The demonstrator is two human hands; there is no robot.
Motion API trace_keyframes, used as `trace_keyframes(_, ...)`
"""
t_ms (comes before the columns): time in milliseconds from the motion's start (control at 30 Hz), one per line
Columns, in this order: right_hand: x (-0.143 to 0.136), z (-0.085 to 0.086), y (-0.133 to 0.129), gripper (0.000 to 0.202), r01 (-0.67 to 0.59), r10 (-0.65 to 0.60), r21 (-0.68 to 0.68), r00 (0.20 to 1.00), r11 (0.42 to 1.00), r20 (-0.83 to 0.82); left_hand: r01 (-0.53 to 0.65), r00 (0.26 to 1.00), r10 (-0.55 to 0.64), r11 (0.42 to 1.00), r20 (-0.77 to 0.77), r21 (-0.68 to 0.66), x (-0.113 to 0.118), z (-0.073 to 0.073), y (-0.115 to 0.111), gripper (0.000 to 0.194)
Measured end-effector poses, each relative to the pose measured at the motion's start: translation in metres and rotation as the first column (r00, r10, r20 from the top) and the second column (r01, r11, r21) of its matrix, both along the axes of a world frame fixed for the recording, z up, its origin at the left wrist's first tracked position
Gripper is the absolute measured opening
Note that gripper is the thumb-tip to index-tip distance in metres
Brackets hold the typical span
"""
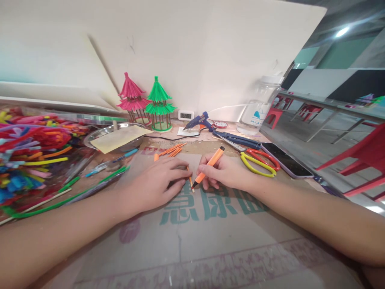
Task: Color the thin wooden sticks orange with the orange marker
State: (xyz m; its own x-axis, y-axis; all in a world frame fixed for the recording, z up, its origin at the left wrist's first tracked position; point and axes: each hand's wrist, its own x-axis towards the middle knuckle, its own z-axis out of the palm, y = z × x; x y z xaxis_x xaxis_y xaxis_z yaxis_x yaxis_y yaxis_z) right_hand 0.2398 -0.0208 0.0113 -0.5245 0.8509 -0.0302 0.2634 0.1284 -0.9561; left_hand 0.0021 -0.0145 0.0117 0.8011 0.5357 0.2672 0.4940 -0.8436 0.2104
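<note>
My right hand (224,173) grips an orange marker (210,163) like a pen, its tip down on a thin short stick (190,181) lying on the cardboard sheet (192,224). My left hand (159,182) lies flat on the cardboard and pinches that stick at its far end. Several orange-coloured short sticks (172,151) lie loose just beyond my hands.
Pink pagoda model (132,98) and green pagoda model (159,103) stand at the back wall. A blue glue gun (198,120), scissors (258,159), a phone (287,160) and a plastic jar (260,105) sit to the right. Coloured pipe cleaners (30,148) pile up left, beside a metal bowl (116,134).
</note>
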Motion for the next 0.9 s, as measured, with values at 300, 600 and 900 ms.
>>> trace_keyframes(300, 0.0003, -0.0012, 0.0015, 0.021, 0.059, -0.059, 0.006, 0.998, 0.998, -0.023, 0.013, 1.0, -0.014, 1.0, 0.008, 0.022, -0.0001, -0.0007, 0.0008, 0.036)
trace_keyframes(600, 0.0007, -0.0021, 0.0017, 0.021, 0.059, -0.059, 0.001, 0.997, 0.998, -0.042, 0.012, 1.0, -0.012, 1.0, 0.003, 0.019, 0.0, -0.0005, 0.0008, 0.036)
trace_keyframes(900, 0.0017, 0.0005, 0.0002, 0.021, -0.023, 0.023, -0.019, 1.0, 1.0, -0.005, 0.012, 1.0, -0.012, 1.0, 0.008, 0.01, -0.0006, -0.0003, 0.001, 0.033)
